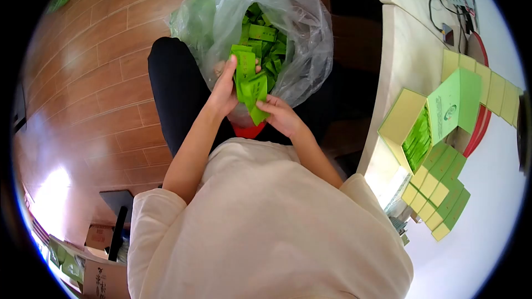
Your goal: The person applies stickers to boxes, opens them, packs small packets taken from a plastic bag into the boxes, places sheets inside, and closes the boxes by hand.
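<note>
Left hand (223, 87): fingers gripping packets (244, 67).
Right hand (282, 116): pinching packets between thumb and fingers.
Bag (310, 52): beyond the fingers, more packets inside.
Packets: probably best squared lightly, edges uncreased.

Smooth, glossy packets (245, 67); plastic bag (311, 44) (crinkled)

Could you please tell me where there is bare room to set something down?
The table has a bare patch bordered by its edge, the cables and the open box. The floor is bare beside the left trouser leg. It is crowded around that box, with small boxes beside it, and in the plastic bag of green packets.
</note>
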Motion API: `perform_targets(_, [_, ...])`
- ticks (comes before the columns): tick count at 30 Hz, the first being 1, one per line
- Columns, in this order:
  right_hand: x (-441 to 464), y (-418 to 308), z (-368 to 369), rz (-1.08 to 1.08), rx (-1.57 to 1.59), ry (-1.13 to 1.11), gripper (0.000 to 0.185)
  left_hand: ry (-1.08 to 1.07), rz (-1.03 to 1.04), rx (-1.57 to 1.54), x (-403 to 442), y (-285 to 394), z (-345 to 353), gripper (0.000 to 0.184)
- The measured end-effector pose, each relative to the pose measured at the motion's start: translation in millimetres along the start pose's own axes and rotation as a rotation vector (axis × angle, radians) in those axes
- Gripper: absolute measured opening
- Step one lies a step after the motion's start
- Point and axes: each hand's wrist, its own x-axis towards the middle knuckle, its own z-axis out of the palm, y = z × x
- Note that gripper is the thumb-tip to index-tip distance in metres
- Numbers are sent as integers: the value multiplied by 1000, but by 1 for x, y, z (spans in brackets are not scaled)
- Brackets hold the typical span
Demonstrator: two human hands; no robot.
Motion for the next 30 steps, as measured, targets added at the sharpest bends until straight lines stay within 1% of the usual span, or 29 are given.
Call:
perform_targets(1, [-7,-5,3,33,-144,14,26,91,8,116,-3,3,8,58])
perform_targets(2, [-12,-7,3,-64,-290,71,25,156,26,148,-5,5,15,52])
perform_targets(3, [-17,-14,-1,-79,-296,74,25,140,31,154,-7,6,17,52])
perform_targets(5, [-31,-32,-11,-474,-1047,227,17,85,143,331,-13,8,20,48])
perform_targets(6, [-40,-50,1,-751,-1307,254,18,32,115,363,-16,9,20,48])
perform_targets(7, [-49,-62,15,-843,-1448,337,22,16,111,368,-21,7,25,48])
perform_targets(9, [-57,-73,30,-978,-1599,377,21,-80,-5,378,-33,5,38,59])
perform_targets(10, [-57,-73,37,-993,-1601,381,21,-83,-28,351,-35,-2,41,59])
perform_targets(12, [-52,-70,52,-1125,-1750,403,27,-101,-59,329,-45,-13,54,63])
perform_targets(13, [-49,-67,57,-1141,-1748,398,27,-120,-80,320,-51,-16,59,66])
perform_targets(14, [-47,-62,62,-1147,-1650,469,30,-112,-111,381,-60,-17,62,73])
perform_targets(15, [-46,-59,65,-1146,-1548,536,33,-108,-103,386,-67,-16,63,73])
perform_targets(16, [-49,-59,68,-1110,-1521,570,36,-150,-126,417,-73,-14,61,75])
perform_targets(17, [-52,-58,68,-1113,-1515,561,36,-191,-151,449,-78,-12,59,78])
perform_targets(18, [-56,-58,67,-1007,-1373,461,37,-164,-116,544,-84,-9,56,85])
perform_targets(19, [-59,-58,65,-899,-1231,366,38,-161,-117,549,-86,-6,52,85])
perform_targets(20, [-58,-57,62,-948,-1296,354,38,-125,-93,718,-87,-4,50,89])
perform_targets(21, [-59,-56,64,-951,-1291,356,38,-88,-68,886,-87,-3,49,92])
perform_targets(22, [-61,-55,68,-916,-1293,287,36,-89,-69,891,-88,-4,49,92])
perform_targets(23, [-62,-54,71,-882,-1293,220,34,-87,19,1008,-89,-6,50,95])
perform_targets(24, [-60,-50,74,-909,-1288,206,33,-87,108,1125,-90,-8,52,97])
perform_targets(27, [-67,-47,80,-913,-1293,186,36,-43,136,1194,-94,-14,59,97])
perform_targets(28, [-70,-47,80,-915,-1288,193,39,-49,180,1238,-94,-15,60,98])
perform_targets(30, [-74,-47,79,-945,-1279,222,38,-69,189,1232,-95,-15,62,98])
